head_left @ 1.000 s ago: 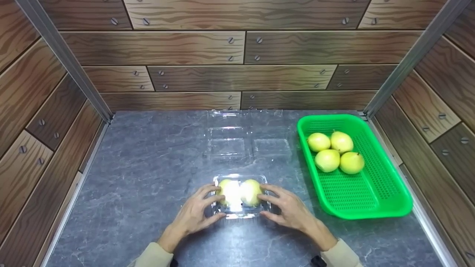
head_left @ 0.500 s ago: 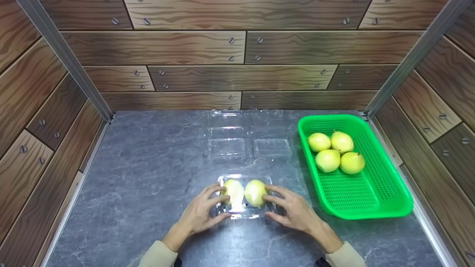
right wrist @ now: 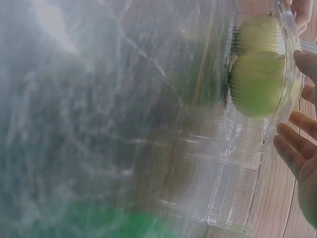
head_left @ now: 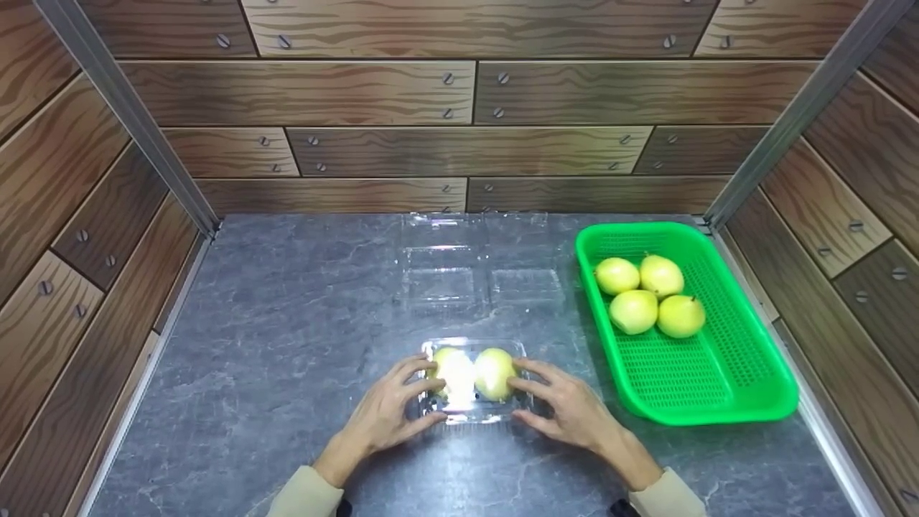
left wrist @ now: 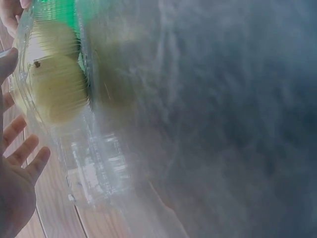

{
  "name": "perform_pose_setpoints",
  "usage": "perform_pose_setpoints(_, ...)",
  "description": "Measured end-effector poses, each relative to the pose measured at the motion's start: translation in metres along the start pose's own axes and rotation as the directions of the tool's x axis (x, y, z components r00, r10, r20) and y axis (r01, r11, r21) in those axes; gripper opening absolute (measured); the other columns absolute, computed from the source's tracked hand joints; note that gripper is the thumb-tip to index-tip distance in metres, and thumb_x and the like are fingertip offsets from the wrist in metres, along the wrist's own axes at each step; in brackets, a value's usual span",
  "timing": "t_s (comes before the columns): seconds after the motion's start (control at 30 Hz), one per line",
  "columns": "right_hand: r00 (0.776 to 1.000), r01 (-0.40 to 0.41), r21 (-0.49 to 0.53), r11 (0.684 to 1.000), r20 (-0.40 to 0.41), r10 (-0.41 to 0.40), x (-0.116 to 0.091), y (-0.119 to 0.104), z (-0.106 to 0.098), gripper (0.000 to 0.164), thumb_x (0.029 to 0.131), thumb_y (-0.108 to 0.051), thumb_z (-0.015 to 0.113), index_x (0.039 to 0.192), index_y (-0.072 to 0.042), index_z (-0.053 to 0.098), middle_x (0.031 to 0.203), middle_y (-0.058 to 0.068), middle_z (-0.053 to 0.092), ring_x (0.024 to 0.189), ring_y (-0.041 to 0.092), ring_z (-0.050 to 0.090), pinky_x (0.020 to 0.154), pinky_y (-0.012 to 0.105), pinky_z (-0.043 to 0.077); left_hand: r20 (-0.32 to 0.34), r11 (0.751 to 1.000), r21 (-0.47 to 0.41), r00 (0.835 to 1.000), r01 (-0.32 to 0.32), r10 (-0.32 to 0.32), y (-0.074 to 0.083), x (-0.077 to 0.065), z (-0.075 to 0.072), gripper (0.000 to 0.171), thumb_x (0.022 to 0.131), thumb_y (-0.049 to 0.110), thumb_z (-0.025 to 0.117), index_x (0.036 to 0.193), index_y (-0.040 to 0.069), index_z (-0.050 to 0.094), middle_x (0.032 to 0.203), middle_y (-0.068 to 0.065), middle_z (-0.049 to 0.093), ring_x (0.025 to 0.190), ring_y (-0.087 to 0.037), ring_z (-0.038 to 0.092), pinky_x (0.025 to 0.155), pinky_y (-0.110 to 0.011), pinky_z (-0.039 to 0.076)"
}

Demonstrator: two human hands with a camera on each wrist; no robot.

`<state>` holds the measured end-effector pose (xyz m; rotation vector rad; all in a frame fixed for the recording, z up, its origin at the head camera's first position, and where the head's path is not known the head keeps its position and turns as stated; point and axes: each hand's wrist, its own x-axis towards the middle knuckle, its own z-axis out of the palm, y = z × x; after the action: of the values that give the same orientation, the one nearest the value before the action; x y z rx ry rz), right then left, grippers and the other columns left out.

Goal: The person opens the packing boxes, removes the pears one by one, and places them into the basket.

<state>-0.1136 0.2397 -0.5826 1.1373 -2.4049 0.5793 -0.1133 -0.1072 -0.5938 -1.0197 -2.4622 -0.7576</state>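
Observation:
A clear plastic clamshell box [head_left: 465, 414] with two yellow-green pears [head_left: 495, 375] inside sits on the grey table in front of me, lid down over them. A bright glare whitens the left pear. My left hand [head_left: 391, 402] touches the box's left end, fingers spread over the lid and thumb at the front rim. On the right end my right hand [head_left: 563, 406] lies the same way, thumb at the near corner. In the left wrist view the pears [left wrist: 57, 89] show through the ribbed wall, with spread, nearly straight fingers [left wrist: 22, 151] beside the rim.
To the right stands a green plastic basket [head_left: 689, 413] with several pears [head_left: 634, 311] in its far half. Behind the box, several clear plastic containers [head_left: 441, 283] lie near the back wall. Wood-patterned walls [head_left: 380, 151] surround the table on three sides.
Both hands and the box with its pears have shifted slightly to the right between the earliest frame and the middle one. Since then they have stayed in place.

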Motion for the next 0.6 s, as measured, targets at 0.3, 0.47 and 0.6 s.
perform_pose_setpoints(0.3,1.0,-0.014,-0.021,1.0,-0.025,0.013,-0.004,-0.007,0.003,0.054,0.081,-0.032,0.09,0.129,-0.016,0.074,0.139,0.014,0.069,0.117,0.032,0.073,0.093,0.046,0.066,0.046,0.999,-0.033,0.999,0.013,-0.011,-0.004,0.003,-0.006,0.044,0.089,0.047,0.081,0.124,0.022,0.075,0.141,-0.004,0.067,0.136,-0.028,0.062,0.113,-0.048,0.056)
perform_pose_setpoints(0.47,0.999,-0.012,-0.055,0.998,-0.038,0.01,-0.006,-0.012,0.005,0.051,0.081,-0.034,0.089,0.126,-0.016,0.075,0.136,0.013,0.07,0.116,0.029,0.073,0.095,0.044,0.066,0.055,0.999,-0.045,0.998,0.005,-0.002,-0.009,0.004,-0.009,0.043,0.09,0.042,0.082,0.127,0.02,0.074,0.142,-0.005,0.066,0.134,-0.028,0.063,0.112,-0.047,0.057)
perform_pose_setpoints(0.6,0.999,-0.006,-0.094,0.996,-0.038,0.003,-0.007,-0.018,0.006,0.047,0.082,-0.037,0.088,0.124,-0.017,0.077,0.134,0.013,0.071,0.119,0.026,0.072,0.099,0.041,0.064,0.053,0.999,-0.049,0.999,0.004,-0.002,-0.013,0.005,-0.01,0.043,0.091,0.037,0.082,0.13,0.02,0.073,0.142,-0.005,0.066,0.134,-0.029,0.063,0.111,-0.048,0.058)
